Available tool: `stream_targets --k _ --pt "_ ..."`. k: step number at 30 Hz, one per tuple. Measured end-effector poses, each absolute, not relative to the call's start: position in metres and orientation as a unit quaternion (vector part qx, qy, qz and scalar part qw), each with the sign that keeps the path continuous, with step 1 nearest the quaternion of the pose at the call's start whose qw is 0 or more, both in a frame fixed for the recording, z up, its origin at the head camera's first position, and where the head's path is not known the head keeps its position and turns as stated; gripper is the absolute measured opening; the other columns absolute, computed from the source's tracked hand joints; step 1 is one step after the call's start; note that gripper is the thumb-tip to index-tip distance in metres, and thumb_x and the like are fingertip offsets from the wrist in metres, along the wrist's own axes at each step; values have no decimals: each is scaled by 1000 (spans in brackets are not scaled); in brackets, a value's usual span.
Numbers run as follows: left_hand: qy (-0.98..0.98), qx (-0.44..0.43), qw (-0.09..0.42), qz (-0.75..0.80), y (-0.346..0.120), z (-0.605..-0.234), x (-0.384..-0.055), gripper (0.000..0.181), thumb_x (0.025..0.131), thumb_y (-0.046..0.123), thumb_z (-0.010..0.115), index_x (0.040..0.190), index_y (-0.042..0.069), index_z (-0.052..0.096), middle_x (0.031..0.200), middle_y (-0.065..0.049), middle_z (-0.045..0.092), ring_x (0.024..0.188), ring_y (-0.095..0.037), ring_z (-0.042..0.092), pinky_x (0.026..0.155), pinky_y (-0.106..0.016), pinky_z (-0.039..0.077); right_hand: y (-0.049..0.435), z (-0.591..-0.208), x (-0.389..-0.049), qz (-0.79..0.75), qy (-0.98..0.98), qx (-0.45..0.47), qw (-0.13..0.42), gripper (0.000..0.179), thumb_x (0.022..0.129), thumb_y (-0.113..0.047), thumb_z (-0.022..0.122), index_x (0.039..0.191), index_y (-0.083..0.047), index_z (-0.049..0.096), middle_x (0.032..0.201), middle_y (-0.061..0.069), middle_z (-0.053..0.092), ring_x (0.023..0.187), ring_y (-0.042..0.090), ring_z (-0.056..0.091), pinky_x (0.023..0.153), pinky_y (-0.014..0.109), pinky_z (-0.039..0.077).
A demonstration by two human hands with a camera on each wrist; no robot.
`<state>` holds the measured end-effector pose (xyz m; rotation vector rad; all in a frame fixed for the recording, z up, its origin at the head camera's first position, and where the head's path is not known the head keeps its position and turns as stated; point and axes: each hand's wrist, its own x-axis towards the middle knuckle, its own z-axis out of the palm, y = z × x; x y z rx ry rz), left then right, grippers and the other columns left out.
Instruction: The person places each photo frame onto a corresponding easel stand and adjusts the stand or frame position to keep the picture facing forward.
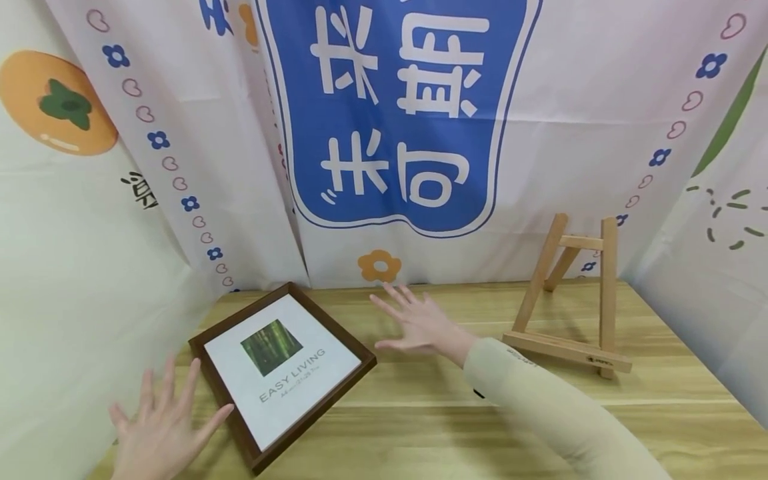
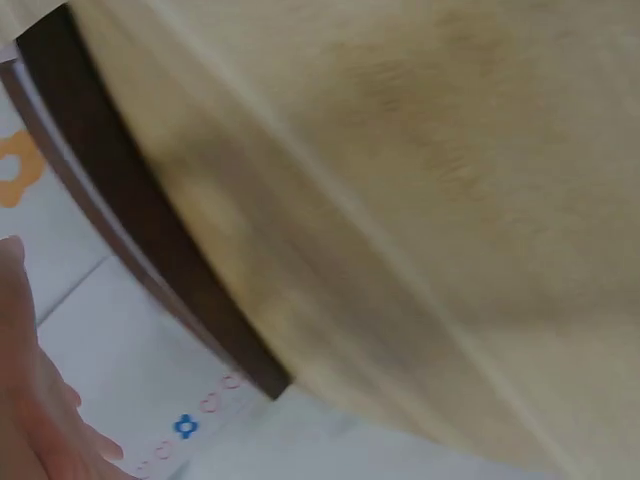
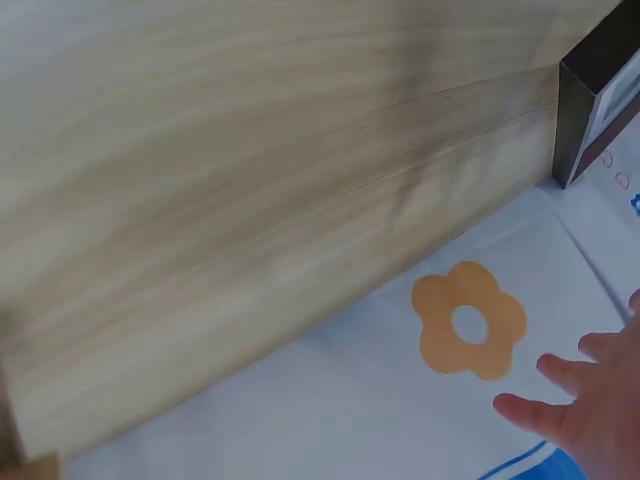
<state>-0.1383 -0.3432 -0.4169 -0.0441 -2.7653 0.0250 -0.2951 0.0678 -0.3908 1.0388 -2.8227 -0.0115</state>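
Note:
A dark brown picture frame [image 1: 312, 427] lies face up at the left of the wooden table, its white insert reading "EASY LIVING" beside a green bamboo picture. My left hand [image 1: 159, 427] is spread wide just left of the frame, palm down, with nothing in it. In the left wrist view the brown frame edge [image 2: 150, 210] runs past that hand [image 2: 45, 410]. Beyond the frame's right corner, my right hand [image 1: 420, 323] hovers with fingers spread, also holding nothing. The right wrist view shows the right hand [image 3: 600, 400] at its lower right and the frame's corner [image 3: 575, 120] at upper right.
A small wooden easel [image 1: 608, 287] stands at the right of the table [image 1: 408, 433], right of my right forearm. A white printed curtain [image 1: 552, 167] with a blue sign panel hangs behind the table, and cloth also closes in both sides.

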Motion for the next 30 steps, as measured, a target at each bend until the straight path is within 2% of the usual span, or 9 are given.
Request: stream_targets --k 5,8,11,15,18,22,26,30 --pt "-987 4 162 -24 -351 -424 -140 101 88 66 52 157 15 -2 156 -30 -1 134 -61 5 84 -87 -7 54 -394 -301 11 -945 323 44 91 86 -78 38 157 -29 10 160 9 15 138 34 32 97 55 44" --pt "-988 18 144 -51 -353 -425 -145 100 91 65 50 156 11 -3 153 -36 2 129 -66 11 81 -88 -5 44 -396 -304 38 -948 317 20 90 86 -76 41 157 -30 10 160 9 17 138 34 33 96 55 45" --pt "-990 37 102 -89 -354 -427 -150 102 92 65 46 154 3 -6 151 -39 0 128 -66 10 81 -89 2 34 -402 -305 62 -949 309 4 90 86 -75 44 157 -31 10 159 8 20 138 34 33 95 53 45" --pt "-986 66 25 -154 -350 -431 -154 108 92 67 44 150 -3 -14 149 -40 -9 129 -65 5 84 -87 7 21 -415 -302 92 -950 298 -10 92 86 -71 52 157 -28 13 157 11 27 136 34 35 102 53 41" --pt "-976 84 4 -201 -346 -433 -155 113 90 67 49 149 -3 -18 148 -40 -10 129 -66 5 89 -85 8 11 -423 -300 109 -949 296 -21 93 85 -69 55 157 -25 15 155 13 31 136 33 37 105 53 38" --pt "-967 84 12 -242 -341 -436 -158 122 86 63 61 147 -7 -18 148 -43 -5 128 -65 10 97 -78 15 3 -428 -299 136 -944 297 -37 94 85 -67 59 157 -24 17 153 14 33 135 33 38 104 53 39" --pt "-958 86 10 -274 -342 -441 -167 127 83 57 68 145 -10 -20 149 -42 -7 131 -62 10 104 -71 17 2 -430 -304 219 -928 296 -65 91 85 -50 71 156 -21 21 152 16 34 135 33 38 106 51 38" --pt "-943 110 -9 -313 -347 -443 -174 128 83 53 71 144 -9 -23 148 -42 -7 134 -60 7 107 -68 16 -1 -435 -311 296 -905 290 -91 86 87 -36 74 155 -18 25 152 11 36 138 30 34 110 46 34"
